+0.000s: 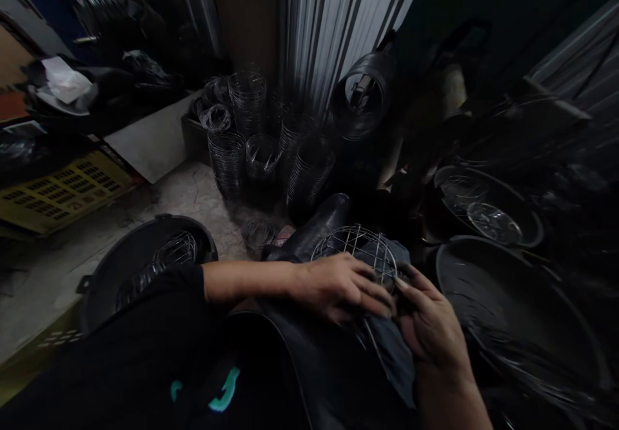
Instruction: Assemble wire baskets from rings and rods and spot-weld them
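A round wire grid (355, 244) rests on my lap over grey-blue cloth. My left hand (338, 286) lies across its near edge, fingers curled and gripping the wires. My right hand (428, 320) meets it from the right, thumb and fingers pinched on the grid's rim. Loose straight wires (372, 343) stick out below the hands. The scene is dim, so the exact contact points are hard to make out.
Stacks of wire rings (264, 140) stand on the floor ahead. A black tub (140, 249) with wire pieces sits at left, a yellow crate (58, 191) beyond it. Dark basins (488, 214) with wire parts are at right, another large basin (507, 301) nearer.
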Demonstrator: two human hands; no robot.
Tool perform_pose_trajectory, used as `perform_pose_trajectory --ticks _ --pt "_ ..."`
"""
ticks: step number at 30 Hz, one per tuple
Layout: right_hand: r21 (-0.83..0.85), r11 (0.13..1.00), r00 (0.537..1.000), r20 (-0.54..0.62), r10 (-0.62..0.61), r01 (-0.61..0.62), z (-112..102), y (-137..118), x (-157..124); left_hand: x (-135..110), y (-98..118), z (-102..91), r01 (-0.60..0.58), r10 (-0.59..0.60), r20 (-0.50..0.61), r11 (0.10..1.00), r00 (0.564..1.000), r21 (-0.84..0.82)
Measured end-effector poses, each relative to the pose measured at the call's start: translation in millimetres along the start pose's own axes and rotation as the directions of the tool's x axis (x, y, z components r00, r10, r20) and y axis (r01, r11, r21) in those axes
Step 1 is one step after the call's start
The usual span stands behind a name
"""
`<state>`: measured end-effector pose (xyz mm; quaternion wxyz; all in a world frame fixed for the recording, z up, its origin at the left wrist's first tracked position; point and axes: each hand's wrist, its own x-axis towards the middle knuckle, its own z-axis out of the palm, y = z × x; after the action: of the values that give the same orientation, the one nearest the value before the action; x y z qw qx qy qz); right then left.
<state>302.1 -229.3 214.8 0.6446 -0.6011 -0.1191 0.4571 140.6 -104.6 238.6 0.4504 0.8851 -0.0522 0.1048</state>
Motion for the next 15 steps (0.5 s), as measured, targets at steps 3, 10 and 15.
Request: perform_pose_trajectory --ticks 3,10,15 --pt "-0.019 1.000 1.000 0.015 -0.013 0.013 -14 5 1 -7 -27 -14.9 0.130 -0.162 -0.349 0.985 0.923 -0.115" --pt "-0.020 1.000 1.000 0.000 0.001 -0.001 -9 7 -1 3 -102 -15.6 0.345 -0.728 -0.345 0.616 0.592 -0.708" --pt "-0.054 0.997 0.998 0.031 -0.049 0.051 12 -6 7 6 -114 -20.7 0.230 -0.738 -0.355 0.562 0.574 -0.795"
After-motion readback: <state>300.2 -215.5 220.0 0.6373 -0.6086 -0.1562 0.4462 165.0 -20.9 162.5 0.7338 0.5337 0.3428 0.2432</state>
